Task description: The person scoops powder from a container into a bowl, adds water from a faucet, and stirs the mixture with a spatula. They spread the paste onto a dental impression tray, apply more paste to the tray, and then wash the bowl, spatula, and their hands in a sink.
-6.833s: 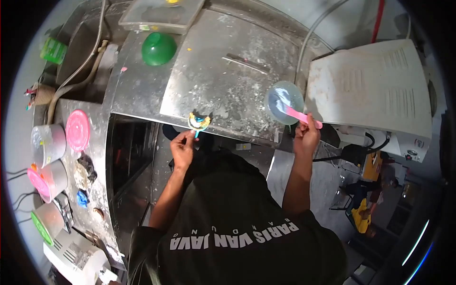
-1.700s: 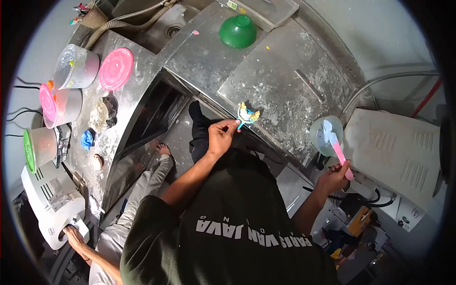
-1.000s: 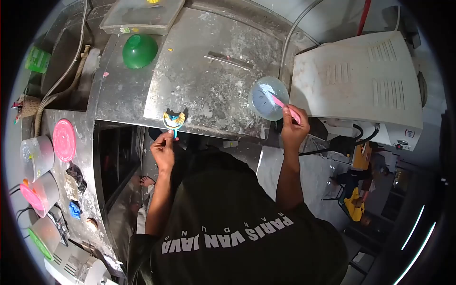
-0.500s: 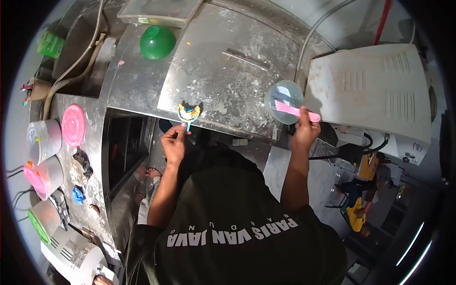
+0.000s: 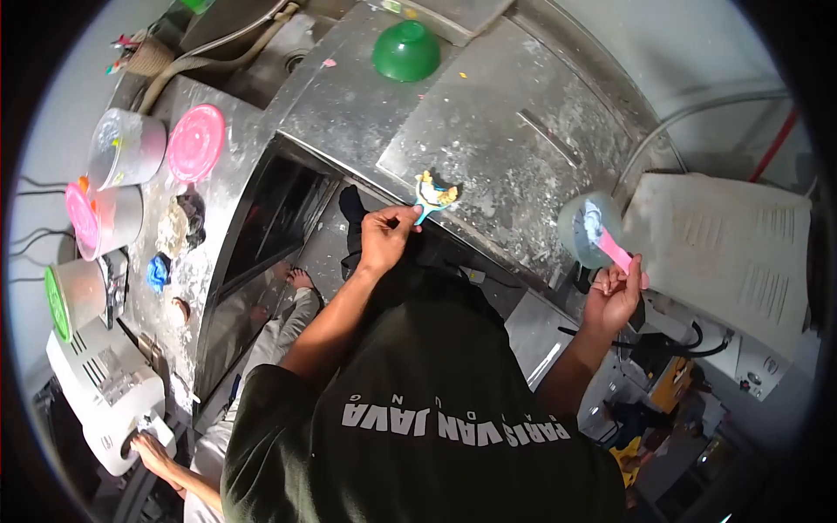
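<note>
Shifted: one spatula [image 5: 617,253], two hands, one tray [image 5: 433,192].

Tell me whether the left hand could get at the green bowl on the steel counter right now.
Probably not at once. The left hand is pinching the handle of a small blue tray, so its grip is taken. The green bowl sits upside down farther back on the counter, with bare steel between.

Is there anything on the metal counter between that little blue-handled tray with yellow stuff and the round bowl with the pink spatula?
Nothing visible: between the blue-handled tray and the translucent bowl lies only bare, powder-speckled steel counter.
</note>
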`<action>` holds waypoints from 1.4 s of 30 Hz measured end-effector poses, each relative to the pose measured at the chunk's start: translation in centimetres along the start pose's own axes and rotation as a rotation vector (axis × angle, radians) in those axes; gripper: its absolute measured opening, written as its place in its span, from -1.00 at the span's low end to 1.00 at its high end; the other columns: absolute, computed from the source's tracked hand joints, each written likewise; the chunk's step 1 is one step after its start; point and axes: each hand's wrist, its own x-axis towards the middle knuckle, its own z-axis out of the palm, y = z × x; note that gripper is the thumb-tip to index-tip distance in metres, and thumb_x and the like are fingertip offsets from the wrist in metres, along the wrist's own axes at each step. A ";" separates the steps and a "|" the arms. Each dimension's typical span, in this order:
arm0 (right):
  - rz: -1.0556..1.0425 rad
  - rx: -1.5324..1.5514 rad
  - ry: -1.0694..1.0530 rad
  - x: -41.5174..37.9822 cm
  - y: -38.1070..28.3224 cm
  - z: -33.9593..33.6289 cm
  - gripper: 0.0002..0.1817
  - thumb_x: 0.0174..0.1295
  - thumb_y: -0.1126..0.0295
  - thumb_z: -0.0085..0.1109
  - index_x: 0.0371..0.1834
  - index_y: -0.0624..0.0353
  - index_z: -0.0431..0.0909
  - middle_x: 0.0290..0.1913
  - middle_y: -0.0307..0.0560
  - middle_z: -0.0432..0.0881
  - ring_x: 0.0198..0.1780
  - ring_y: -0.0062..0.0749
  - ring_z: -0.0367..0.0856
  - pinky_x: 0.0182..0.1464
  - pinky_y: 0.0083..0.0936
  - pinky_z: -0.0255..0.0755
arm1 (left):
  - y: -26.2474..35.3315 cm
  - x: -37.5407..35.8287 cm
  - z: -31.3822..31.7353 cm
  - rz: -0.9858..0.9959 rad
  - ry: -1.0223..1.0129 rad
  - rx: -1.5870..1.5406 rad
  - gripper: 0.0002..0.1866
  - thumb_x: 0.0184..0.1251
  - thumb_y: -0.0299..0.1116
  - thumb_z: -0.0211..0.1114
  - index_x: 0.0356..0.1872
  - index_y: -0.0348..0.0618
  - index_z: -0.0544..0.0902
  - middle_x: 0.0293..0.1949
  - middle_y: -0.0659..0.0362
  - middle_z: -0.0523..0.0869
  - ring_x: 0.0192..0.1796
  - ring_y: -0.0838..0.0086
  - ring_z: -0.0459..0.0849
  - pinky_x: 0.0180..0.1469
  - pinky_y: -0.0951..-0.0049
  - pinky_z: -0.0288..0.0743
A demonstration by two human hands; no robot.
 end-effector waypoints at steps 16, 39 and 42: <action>-0.358 -0.871 -0.475 -4.5 12.6 10.6 -0.83 0.18 0.51 0.43 -0.21 0.29 0.67 -0.33 -0.14 0.69 -0.29 -0.49 0.61 -0.25 -0.58 0.47 | 1.8 0.1 -0.7 0.024 -0.022 0.050 -0.72 0.39 -0.37 0.36 -0.54 -0.27 0.68 -0.60 0.33 0.62 -0.50 0.75 0.43 -0.43 0.60 0.29; -0.987 -0.974 -0.838 -5.6 11.8 11.4 -0.75 0.05 0.57 0.50 -0.20 0.27 0.67 -0.35 -0.10 0.67 -0.38 -0.24 0.60 -0.32 -0.38 0.47 | 1.3 0.5 -0.6 0.043 0.010 0.080 -0.71 0.36 -0.38 0.38 -0.57 -0.29 0.69 -0.63 0.33 0.63 -0.53 0.76 0.44 -0.47 0.59 0.29; -1.002 -0.969 -0.833 -5.9 11.7 11.2 -0.76 0.06 0.57 0.49 -0.20 0.26 0.68 -0.34 -0.10 0.67 -0.37 -0.25 0.60 -0.31 -0.39 0.47 | 1.5 0.4 -0.6 0.014 -0.022 0.065 -0.71 0.39 -0.38 0.36 -0.55 -0.30 0.68 -0.59 0.30 0.64 -0.48 0.73 0.48 -0.40 0.58 0.35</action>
